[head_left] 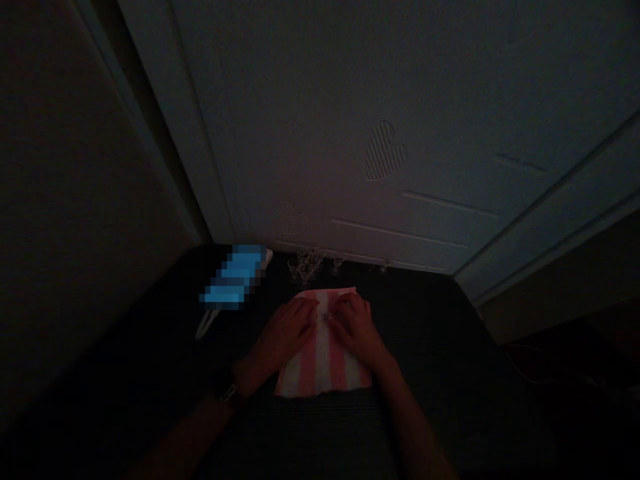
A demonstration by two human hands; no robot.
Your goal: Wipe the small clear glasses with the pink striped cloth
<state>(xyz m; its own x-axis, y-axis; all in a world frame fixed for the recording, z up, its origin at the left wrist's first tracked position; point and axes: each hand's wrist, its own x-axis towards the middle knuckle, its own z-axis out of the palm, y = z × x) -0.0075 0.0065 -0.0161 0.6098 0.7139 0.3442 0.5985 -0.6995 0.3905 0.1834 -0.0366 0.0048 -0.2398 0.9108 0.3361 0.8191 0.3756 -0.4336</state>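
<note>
A pink-and-white striped cloth point(323, 373) lies flat on the dark table. My left hand point(293, 327) and my right hand point(356, 323) rest on its upper half, facing each other with curled fingers. Between the fingertips shows the faint outline of a small clear glass point(323, 316), which seems to lie on its side; the fingers of both hands close on it from either side. Dim light hides its exact shape. Beyond the cloth stands a cluster of several small stemmed glasses point(305, 267), with one more glass point(337, 263) just right of them.
A phone-like device with a bright, pixelated screen point(235, 277) lies at the back left, its pale strap point(206, 325) hanging toward me. Another small clear piece point(383, 267) sits near the wall. A pale panel with embossed hearts point(385, 152) rises behind the dark table point(425, 333).
</note>
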